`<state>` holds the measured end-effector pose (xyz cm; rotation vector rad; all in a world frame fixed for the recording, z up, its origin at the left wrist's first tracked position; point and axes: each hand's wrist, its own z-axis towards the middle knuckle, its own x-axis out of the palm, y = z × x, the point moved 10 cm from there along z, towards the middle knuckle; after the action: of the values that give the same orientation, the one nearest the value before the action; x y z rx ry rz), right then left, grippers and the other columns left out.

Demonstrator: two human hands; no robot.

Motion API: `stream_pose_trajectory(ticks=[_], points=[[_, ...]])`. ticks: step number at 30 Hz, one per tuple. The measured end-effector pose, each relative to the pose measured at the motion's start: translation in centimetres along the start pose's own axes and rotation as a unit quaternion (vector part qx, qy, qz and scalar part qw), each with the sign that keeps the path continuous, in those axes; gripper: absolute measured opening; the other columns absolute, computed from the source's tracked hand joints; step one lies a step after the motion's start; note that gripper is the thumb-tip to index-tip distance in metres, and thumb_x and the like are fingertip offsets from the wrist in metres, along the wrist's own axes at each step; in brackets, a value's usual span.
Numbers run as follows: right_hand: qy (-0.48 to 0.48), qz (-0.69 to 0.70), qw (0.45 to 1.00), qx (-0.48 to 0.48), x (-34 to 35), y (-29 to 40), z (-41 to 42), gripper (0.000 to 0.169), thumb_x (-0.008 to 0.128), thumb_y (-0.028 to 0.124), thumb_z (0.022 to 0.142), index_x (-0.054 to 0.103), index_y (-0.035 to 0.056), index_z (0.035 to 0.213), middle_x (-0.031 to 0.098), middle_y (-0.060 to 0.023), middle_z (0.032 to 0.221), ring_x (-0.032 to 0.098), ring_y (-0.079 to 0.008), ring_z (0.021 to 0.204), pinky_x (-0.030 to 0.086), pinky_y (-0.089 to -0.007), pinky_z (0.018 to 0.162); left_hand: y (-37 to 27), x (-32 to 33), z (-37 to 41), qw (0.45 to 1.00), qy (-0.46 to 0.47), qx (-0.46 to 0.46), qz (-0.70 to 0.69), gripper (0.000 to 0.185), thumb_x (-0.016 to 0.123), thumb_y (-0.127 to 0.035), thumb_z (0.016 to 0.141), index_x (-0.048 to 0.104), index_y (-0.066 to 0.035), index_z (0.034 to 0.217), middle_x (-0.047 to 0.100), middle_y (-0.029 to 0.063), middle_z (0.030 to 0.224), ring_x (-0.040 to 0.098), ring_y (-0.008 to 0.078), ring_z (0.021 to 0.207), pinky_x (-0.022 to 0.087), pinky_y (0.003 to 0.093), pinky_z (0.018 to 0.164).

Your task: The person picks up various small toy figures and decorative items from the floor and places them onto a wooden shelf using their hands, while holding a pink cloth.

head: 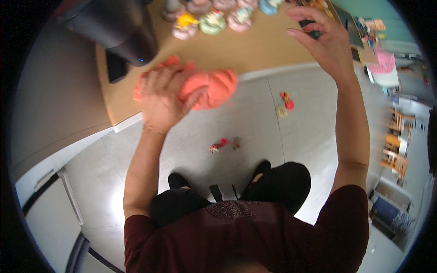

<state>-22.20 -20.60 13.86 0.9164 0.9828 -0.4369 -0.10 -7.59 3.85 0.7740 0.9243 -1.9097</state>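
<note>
My left hand (160,97) is spread over a crumpled coral-orange cloth (213,87), pressing it at the left front edge of a wooden desk top (269,51). Part of the cloth hangs past that edge. To the right, my right hand (319,41) is raised over the desk with fingers curved and apart, holding nothing; a small dark object (314,34) shows behind its fingers. Between and beyond the hands stand several small glossy figurines, among them one with a yellow top (186,21), a green one (212,24) and a pink one (239,20).
A dark rounded device (119,30) with a small blue light overhangs the desk's left part, beside a black flat object (116,66). Small toy-like items (286,102) and red pieces (219,145) lie on the grey tiled floor. A white seat with a pink cover (382,65) stands right.
</note>
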Motion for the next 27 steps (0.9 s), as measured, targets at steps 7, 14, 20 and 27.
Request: stream_pose_trajectory(ticks=[7,14,20,27], points=[[0.077,0.174,0.935,0.299,7.3,-12.4,-19.9,0.031,0.079,0.014,0.077,0.067,0.0064,0.104,0.07,-0.0046,0.093,0.066,-0.0144,0.079,0.052,-0.028,0.071,-0.6,0.0,0.5,1.0,-0.004,0.021,0.015,0.041,0.08,-0.039,0.07,0.072,-0.014,0.101,0.066,0.0031,0.103,0.059,0.0249,0.094,0.043,0.0391,0.087],[-0.048,0.022,0.877,0.477,14.1,-22.4,-38.5,0.044,0.085,0.019,0.067,0.063,0.0056,0.102,0.068,-0.0058,0.089,0.065,-0.0189,0.079,0.054,-0.033,0.072,-0.2,0.3,0.5,0.999,0.023,0.022,0.015,0.039,0.08,-0.036,0.073,0.071,-0.011,0.102,0.067,0.007,0.108,0.06,0.0296,0.096,0.045,0.0391,0.088],[-0.151,0.011,0.86,0.488,17.7,-26.6,-42.6,0.067,0.089,0.018,0.059,0.057,0.0055,0.117,0.064,-0.0093,0.106,0.061,-0.0231,0.097,0.05,-0.0361,0.086,-0.1,0.5,0.5,0.999,0.035,0.022,0.023,0.038,0.078,-0.035,0.076,0.071,-0.01,0.103,0.066,0.0082,0.107,0.059,0.0305,0.099,0.044,0.0393,0.09],[-0.17,0.058,0.864,0.471,19.8,-27.4,-39.9,0.074,0.089,0.016,0.059,0.055,0.0066,0.124,0.061,-0.0105,0.117,0.059,-0.0272,0.108,0.047,-0.0387,0.094,-0.1,0.6,0.5,0.998,0.04,0.026,0.031,0.039,0.075,-0.041,0.079,0.071,-0.01,0.103,0.066,0.0081,0.107,0.058,0.0304,0.099,0.043,0.0396,0.092]])
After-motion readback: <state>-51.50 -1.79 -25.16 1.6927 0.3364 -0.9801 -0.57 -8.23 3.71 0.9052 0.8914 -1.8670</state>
